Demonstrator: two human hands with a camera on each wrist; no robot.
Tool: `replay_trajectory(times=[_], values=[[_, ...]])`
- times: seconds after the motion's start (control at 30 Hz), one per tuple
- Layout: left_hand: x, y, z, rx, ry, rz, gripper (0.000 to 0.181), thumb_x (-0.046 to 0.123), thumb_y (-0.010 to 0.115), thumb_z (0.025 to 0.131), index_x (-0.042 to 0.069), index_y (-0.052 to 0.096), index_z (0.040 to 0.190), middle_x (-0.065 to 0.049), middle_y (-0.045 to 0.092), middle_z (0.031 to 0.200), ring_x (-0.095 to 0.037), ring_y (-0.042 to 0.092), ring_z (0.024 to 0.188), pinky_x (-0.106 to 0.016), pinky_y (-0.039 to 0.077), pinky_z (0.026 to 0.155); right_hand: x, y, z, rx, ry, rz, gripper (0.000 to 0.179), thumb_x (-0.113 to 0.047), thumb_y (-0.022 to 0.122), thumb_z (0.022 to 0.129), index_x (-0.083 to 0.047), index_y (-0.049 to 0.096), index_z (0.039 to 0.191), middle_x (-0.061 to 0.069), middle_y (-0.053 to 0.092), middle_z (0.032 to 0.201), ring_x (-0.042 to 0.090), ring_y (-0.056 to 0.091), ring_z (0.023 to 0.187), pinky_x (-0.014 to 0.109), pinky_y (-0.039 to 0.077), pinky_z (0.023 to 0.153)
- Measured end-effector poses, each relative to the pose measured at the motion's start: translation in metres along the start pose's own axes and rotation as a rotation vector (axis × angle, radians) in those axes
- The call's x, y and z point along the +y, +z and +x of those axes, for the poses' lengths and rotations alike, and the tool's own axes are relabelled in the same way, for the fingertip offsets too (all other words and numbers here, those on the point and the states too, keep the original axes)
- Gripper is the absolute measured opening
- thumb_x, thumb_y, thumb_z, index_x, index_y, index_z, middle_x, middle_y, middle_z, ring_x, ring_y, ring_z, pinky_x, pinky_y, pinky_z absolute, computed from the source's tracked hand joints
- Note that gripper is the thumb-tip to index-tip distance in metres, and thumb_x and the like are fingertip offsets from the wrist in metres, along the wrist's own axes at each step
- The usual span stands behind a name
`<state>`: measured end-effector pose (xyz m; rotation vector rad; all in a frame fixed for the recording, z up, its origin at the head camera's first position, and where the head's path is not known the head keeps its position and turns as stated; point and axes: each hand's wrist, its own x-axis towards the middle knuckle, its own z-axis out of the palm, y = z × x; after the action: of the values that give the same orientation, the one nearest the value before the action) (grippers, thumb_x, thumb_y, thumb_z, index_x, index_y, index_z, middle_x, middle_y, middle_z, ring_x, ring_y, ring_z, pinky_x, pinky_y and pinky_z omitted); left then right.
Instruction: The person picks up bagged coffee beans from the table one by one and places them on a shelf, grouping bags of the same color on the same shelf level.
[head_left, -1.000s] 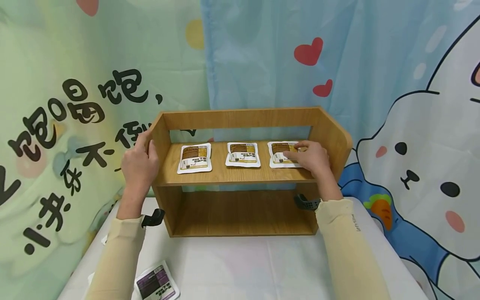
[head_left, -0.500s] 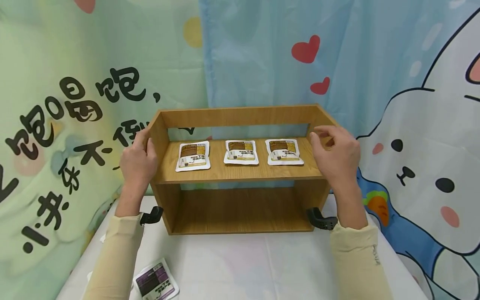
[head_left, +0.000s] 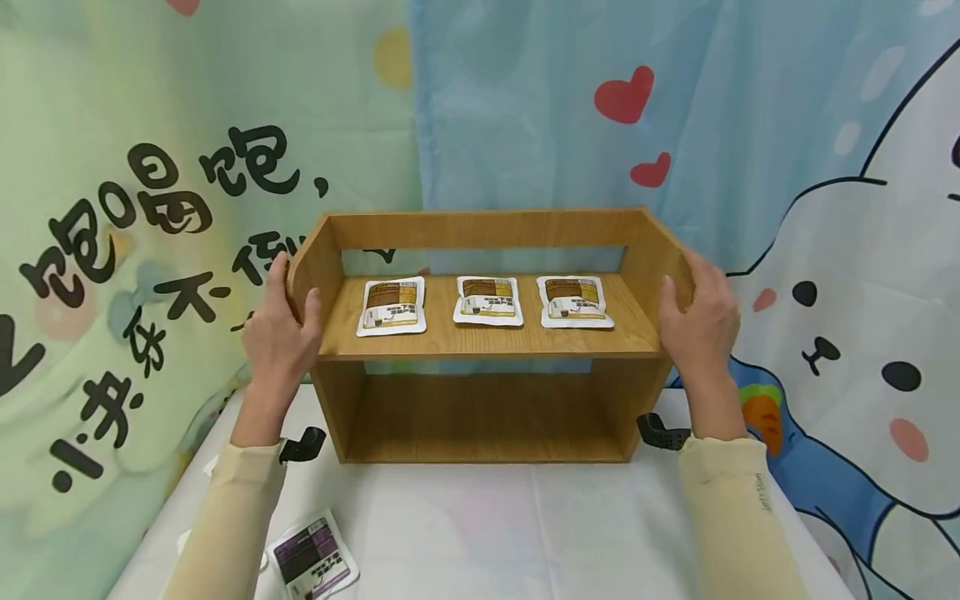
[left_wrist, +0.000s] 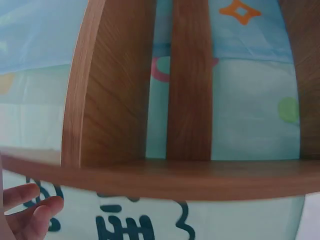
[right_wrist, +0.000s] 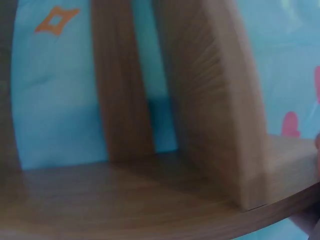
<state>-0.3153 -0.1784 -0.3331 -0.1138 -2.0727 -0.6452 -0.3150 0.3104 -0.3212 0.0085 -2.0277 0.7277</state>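
Observation:
A two-tier wooden shelf [head_left: 487,227] stands on the white table. My left hand [head_left: 277,346] grips its left side panel, thumb on the inner side and fingers outside. In the left wrist view, fingertips [left_wrist: 40,212] show beyond the outer face of that panel. Across from it, my right hand [head_left: 699,325] holds the right side panel with its thumb at the front edge. On the upper board lie a left pouch [head_left: 392,307], a middle pouch [head_left: 487,302] and a right pouch [head_left: 576,302], each white with a brown and gold label. The right wrist view is blurred.
A pouch with a purple and black label [head_left: 313,557] lies on the table [head_left: 480,533] at the front left, beside the left sleeve. Other white items there are partly hidden by that sleeve. Printed curtains [head_left: 525,108] hang close behind the shelf.
My right hand has let go of the right pouch and moved right onto the side panel. My left hand stays on the left panel, its thumb and fingers now spread wider.

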Motion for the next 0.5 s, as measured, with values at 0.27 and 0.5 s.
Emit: replay_trajectory(times=[0.27, 0.5], values=[[-0.023, -0.027, -0.065, -0.112, -0.138, -0.143, 0.039, 0.021, 0.054, 0.097, 0.006, 0.055, 0.134, -0.022, 0.065, 0.113, -0.038, 0.064, 0.095, -0.051, 0.051, 0.071, 0.011, 0.015, -0.003, 0.092, -0.019, -0.054, 0.038, -0.026, 0.051, 0.101, -0.017, 0.051, 0.137, 0.019, 0.064, 0.118, 0.041, 0.062, 0.099, 0.054, 0.050, 0.082], [-0.044, -0.053, -0.139, -0.481, -0.302, -0.079, 0.025, 0.016, 0.056, 0.097, 0.002, 0.067, 0.114, -0.020, 0.064, 0.114, -0.038, 0.062, 0.099, -0.052, 0.049, 0.079, 0.009, 0.020, -0.002, 0.120, -0.011, -0.056, 0.037, -0.028, 0.049, 0.101, -0.017, 0.050, 0.137, 0.021, 0.064, 0.116, 0.042, 0.062, 0.099, 0.055, 0.049, 0.082]])
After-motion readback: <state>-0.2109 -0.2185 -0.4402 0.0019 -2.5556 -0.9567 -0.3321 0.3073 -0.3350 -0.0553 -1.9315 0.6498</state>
